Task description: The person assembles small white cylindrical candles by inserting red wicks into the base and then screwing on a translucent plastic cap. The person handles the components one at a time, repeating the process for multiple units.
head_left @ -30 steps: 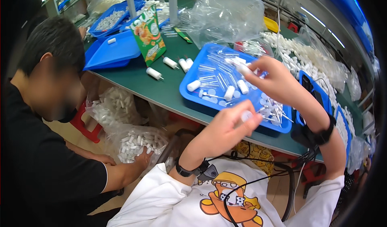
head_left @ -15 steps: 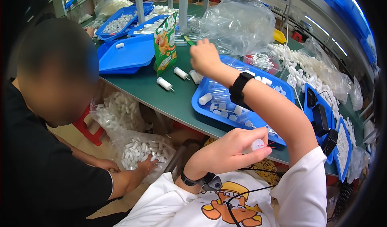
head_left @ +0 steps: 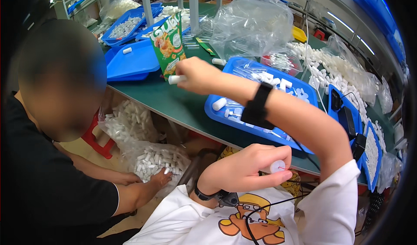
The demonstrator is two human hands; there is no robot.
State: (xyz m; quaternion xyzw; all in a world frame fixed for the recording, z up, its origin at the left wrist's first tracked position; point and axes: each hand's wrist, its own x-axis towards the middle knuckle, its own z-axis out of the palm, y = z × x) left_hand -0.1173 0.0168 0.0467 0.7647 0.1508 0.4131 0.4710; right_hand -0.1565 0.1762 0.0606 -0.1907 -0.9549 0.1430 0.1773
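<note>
Low in front of me, my left hand (head_left: 245,169) is closed around a small white cylinder (head_left: 278,166), with a thin red strand at its end face. My right hand (head_left: 197,75) reaches across to the left over the green table and pinches another white cylinder (head_left: 177,79), held level in front of the green snack bag (head_left: 169,43). Just beyond that hand lies a further white cylinder (head_left: 218,61). Under my right forearm sits a blue tray (head_left: 209,110) with white cylinders, small caps and clear plastic tubes.
To the left, a co-worker's hand (head_left: 161,179) rests in a clear bag of white pieces (head_left: 145,169). Stacked blue trays (head_left: 130,66) stand on the table's left side. Beyond my tray are a large clear plastic bag (head_left: 254,25) and a pile of white cylinders (head_left: 323,71).
My right hand has come down and left from above the table and now grips a white cylinder. The snack bag leans more. My left hand keeps its hold; fewer red strands show.
</note>
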